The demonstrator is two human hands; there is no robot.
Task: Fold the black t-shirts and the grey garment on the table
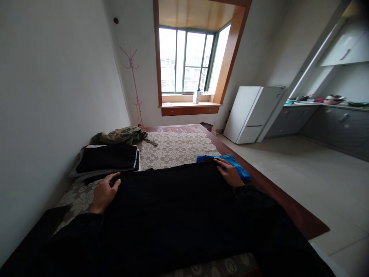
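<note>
Black cloth (173, 207) is lying spread wide across the bed (178, 148), covering most of its near half, its far edge running between the two hands. Floral lace bedding is showing beyond that edge, and a dark wooden frame is bordering the bed on the right above a pale tiled floor (311, 173). White walls are closing the room, with a wood-framed window (187, 61) at the far end and a white fridge (252, 113) standing to its right. Folded dark clothes (108, 158) are resting by the left wall, an olive garment (121, 135) just behind them. A blue garment (227, 163) is lying at the right edge. The left hand (104, 194) is pressing flat on the cloth's far left corner, its grip loose and unclenched; the right hand (230, 172) is resting likewise on the far right corner, touching the blue garment.
</note>
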